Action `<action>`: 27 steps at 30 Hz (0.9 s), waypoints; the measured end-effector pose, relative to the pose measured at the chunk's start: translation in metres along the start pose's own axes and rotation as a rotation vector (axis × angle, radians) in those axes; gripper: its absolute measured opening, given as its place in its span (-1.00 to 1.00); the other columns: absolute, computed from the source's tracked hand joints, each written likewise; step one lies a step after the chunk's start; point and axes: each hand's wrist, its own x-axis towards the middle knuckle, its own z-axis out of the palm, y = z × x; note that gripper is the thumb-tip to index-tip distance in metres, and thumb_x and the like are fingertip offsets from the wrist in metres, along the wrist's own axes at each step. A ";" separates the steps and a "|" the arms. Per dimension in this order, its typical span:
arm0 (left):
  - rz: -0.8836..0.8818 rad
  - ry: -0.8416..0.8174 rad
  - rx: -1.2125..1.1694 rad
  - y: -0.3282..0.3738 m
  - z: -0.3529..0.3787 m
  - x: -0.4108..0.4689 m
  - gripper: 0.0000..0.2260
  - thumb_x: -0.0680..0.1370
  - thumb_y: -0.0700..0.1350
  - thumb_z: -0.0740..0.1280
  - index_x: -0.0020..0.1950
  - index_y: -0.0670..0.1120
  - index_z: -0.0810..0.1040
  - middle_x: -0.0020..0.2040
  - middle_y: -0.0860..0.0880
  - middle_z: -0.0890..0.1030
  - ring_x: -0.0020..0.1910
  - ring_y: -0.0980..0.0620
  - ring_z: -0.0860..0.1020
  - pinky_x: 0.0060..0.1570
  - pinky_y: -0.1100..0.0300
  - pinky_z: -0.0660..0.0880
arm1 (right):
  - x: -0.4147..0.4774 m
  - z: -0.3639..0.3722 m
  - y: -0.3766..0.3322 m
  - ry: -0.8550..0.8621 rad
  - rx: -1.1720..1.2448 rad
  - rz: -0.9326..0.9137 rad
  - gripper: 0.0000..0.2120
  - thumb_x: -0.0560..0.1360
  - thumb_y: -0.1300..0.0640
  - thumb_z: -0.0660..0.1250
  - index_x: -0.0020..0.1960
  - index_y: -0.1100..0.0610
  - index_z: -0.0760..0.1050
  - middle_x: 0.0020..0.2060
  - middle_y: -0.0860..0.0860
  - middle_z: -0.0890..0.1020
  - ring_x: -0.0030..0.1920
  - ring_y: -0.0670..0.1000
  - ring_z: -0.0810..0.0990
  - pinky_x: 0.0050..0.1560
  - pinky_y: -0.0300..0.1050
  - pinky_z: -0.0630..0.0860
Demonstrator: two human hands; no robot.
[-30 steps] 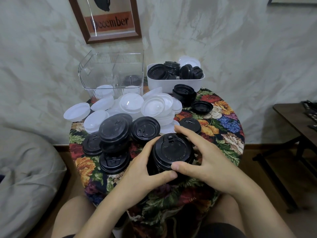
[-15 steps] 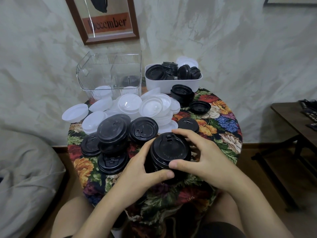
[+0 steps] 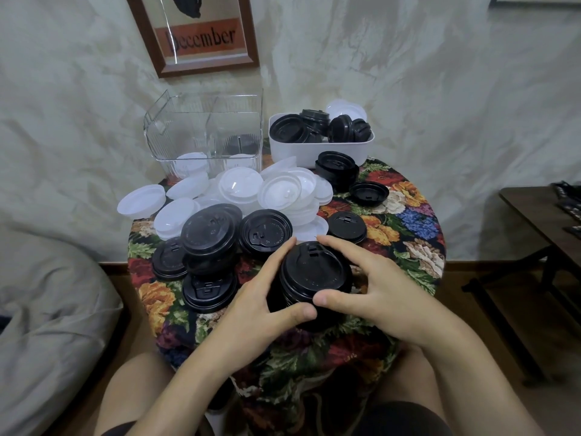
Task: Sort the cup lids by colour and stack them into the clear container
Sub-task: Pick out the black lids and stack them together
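1. The left hand reaches in from the lower left. Its forearm slants up over a bare knee, its thumb lies along the near side of a stack of black lids, and its fingers curl round the stack's left and far side.
2. The right hand comes in from the lower right as a mirror of it. The thumb is on the near rim, its tip almost meeting the left thumb, and the fingers curve round the right and far side.
3. Both grips are closed on that stack, which sits between the palms at the near middle of the surface, a round top under a floral cloth.
4. Left of the left grip, loose black lids lie overlapping in a heap, the nearest one just beyond the left fingertips.
5. Behind that heap, a pile of white lids spreads across the far left of the surface.
6. The clear container stands at the far left edge with a divider inside. Two low white stacks show through its front wall, with something black behind the right one; which compartment holds what cannot be told.
7. Just to its right, a white tub holds jumbled black lids, some on edge, and a white lid at the back.
8. In front of the tub sits a short black stack, and right of that an upturned black lid.
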 end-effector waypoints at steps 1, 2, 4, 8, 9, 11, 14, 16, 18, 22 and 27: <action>0.008 -0.006 -0.003 0.000 0.000 0.000 -0.09 0.36 0.45 0.43 0.63 0.30 0.12 0.41 0.54 0.35 0.45 0.43 0.33 0.33 0.49 0.28 | 0.000 -0.001 0.001 -0.011 0.001 0.001 -0.15 0.34 -0.32 0.53 0.56 -0.25 0.30 0.38 -0.40 0.47 0.36 -0.36 0.44 0.43 -0.10 0.43; 0.012 -0.011 -0.003 0.001 -0.001 0.000 -0.09 0.37 0.47 0.39 0.63 0.30 0.10 0.41 0.56 0.32 0.45 0.44 0.31 0.32 0.52 0.26 | 0.000 -0.001 0.001 -0.020 -0.002 0.002 -0.14 0.34 -0.33 0.52 0.56 -0.26 0.28 0.39 -0.40 0.46 0.38 -0.36 0.43 0.44 -0.10 0.42; 0.013 -0.020 0.001 0.001 -0.002 -0.001 -0.10 0.37 0.49 0.37 0.63 0.30 0.11 0.45 0.53 0.31 0.48 0.42 0.29 0.37 0.46 0.26 | 0.000 -0.002 0.002 -0.031 -0.017 -0.003 -0.11 0.32 -0.37 0.51 0.57 -0.28 0.26 0.43 -0.39 0.43 0.41 -0.35 0.40 0.46 -0.08 0.40; -0.017 -0.033 0.003 -0.001 -0.003 -0.001 -0.15 0.41 0.31 0.50 0.61 0.29 0.17 0.47 0.41 0.39 0.47 0.34 0.36 0.43 0.21 0.29 | 0.002 -0.005 0.003 -0.066 -0.011 -0.006 -0.10 0.32 -0.36 0.50 0.58 -0.26 0.24 0.46 -0.36 0.41 0.44 -0.34 0.37 0.50 -0.07 0.36; -0.026 -0.030 0.007 -0.001 -0.003 -0.001 -0.15 0.41 0.25 0.54 0.61 0.29 0.19 0.46 0.39 0.42 0.47 0.32 0.37 0.44 0.19 0.30 | 0.003 -0.005 0.003 -0.077 -0.001 -0.004 -0.10 0.32 -0.35 0.50 0.58 -0.26 0.24 0.46 -0.35 0.41 0.44 -0.33 0.37 0.51 -0.06 0.35; -0.036 -0.022 0.014 -0.001 -0.003 0.000 -0.16 0.43 0.15 0.58 0.60 0.28 0.21 0.45 0.37 0.44 0.46 0.31 0.39 0.44 0.16 0.31 | 0.004 -0.007 0.003 -0.103 0.021 -0.007 -0.12 0.35 -0.30 0.52 0.58 -0.26 0.24 0.47 -0.33 0.41 0.46 -0.31 0.36 0.52 -0.04 0.33; -0.039 -0.017 0.010 -0.001 -0.004 0.001 -0.17 0.44 0.07 0.58 0.60 0.27 0.22 0.45 0.37 0.44 0.46 0.32 0.38 0.46 0.15 0.30 | 0.005 -0.009 0.004 -0.121 0.048 -0.020 -0.17 0.41 -0.19 0.55 0.58 -0.25 0.25 0.46 -0.33 0.43 0.46 -0.31 0.36 0.53 -0.04 0.32; -0.030 -0.023 0.004 -0.002 -0.005 0.000 -0.16 0.45 0.11 0.58 0.61 0.28 0.19 0.47 0.37 0.42 0.47 0.32 0.36 0.47 0.17 0.30 | 0.005 -0.009 0.004 -0.122 0.067 -0.021 -0.18 0.43 -0.15 0.56 0.58 -0.25 0.25 0.46 -0.32 0.43 0.46 -0.30 0.37 0.53 -0.05 0.32; -0.014 -0.035 0.000 -0.002 -0.004 0.000 -0.13 0.42 0.23 0.55 0.61 0.32 0.15 0.46 0.42 0.39 0.47 0.35 0.35 0.45 0.30 0.30 | 0.004 -0.007 0.004 -0.113 0.084 -0.020 -0.18 0.43 -0.15 0.57 0.58 -0.26 0.25 0.46 -0.32 0.44 0.45 -0.30 0.38 0.51 -0.07 0.34; -0.003 0.005 0.018 0.001 0.000 0.000 -0.23 0.43 0.28 0.47 0.58 0.33 0.21 0.42 0.43 0.43 0.44 0.35 0.40 0.38 0.28 0.33 | 0.003 -0.009 0.004 -0.111 0.119 -0.014 -0.21 0.42 -0.16 0.57 0.56 -0.26 0.29 0.42 -0.35 0.47 0.40 -0.33 0.43 0.45 -0.18 0.39; -0.005 0.058 0.056 -0.001 0.004 0.002 -0.25 0.41 0.29 0.47 0.55 0.35 0.25 0.39 0.42 0.47 0.41 0.35 0.42 0.35 0.24 0.34 | 0.029 -0.029 0.007 0.097 0.218 -0.035 -0.54 0.52 -0.15 0.47 0.39 -0.12 0.53 0.20 -0.15 0.69 0.25 -0.13 0.63 0.23 -0.09 0.59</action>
